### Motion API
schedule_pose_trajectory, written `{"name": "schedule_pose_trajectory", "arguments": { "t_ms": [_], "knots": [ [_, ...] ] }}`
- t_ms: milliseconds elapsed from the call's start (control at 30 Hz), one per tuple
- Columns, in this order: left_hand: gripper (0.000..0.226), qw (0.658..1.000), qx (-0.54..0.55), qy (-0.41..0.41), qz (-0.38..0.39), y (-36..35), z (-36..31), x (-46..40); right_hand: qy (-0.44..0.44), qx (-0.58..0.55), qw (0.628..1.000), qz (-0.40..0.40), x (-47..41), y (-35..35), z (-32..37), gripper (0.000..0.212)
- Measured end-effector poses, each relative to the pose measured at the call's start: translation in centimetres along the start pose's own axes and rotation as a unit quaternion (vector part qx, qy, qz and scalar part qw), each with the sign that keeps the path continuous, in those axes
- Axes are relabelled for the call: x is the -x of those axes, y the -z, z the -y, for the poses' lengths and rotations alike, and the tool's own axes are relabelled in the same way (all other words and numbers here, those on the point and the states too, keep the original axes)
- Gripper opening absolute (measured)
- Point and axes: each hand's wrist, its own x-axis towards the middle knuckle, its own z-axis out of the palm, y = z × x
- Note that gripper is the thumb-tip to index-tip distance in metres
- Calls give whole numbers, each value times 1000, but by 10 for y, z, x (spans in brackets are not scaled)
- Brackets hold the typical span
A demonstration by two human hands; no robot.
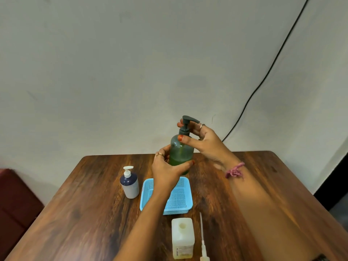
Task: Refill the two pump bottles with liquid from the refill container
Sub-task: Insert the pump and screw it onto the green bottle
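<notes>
Two pump bottles: green (181, 153) in both hands, white (130, 183) standing

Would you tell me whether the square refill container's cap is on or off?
Off: the refill container stands upright on the table with its round neck uncovered.

I sit in a plain room, likely a home: my wooden desk (94, 213) against a bare painted wall (113, 72), a black cable (263, 80) trailing down it.

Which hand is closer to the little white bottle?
Left. The left hand grips the green bottle just right of the white bottle; the right hand is farther, at the green bottle's pump.
</notes>
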Motion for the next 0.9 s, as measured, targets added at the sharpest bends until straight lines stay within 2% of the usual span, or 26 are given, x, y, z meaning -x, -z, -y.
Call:
{"name": "schedule_pose_trajectory", "arguments": {
  "t_ms": [67,133,367,533,700,767,833,900],
  "knots": [
    [72,1000,-2,2,1,0,-1,0,20,-10,999,23,0,3,1,38],
    [71,1000,0,4,0,0,0,1,31,-6,999,11,0,1,2,33],
    [71,1000,1,0,-29,-2,1,3,11,17,985,-169,1,-18,-8,35],
    [70,999,8,2,-52,-4,3,4,10,7,976,-219,-1,-30,-10,32],
    [69,999,13,8,-45,-2,1,7,36,59,965,-253,4,-37,-10,32],
    [67,1000,21,12,-13,2,1,7,32,44,974,-219,4,-29,-11,38],
    [65,999,30,21,19,8,1,6,19,3,994,-108,4,-18,-11,48],
    [65,998,34,25,47,13,2,4,-1,-34,999,10,2,-7,-8,48]
  ]
}}
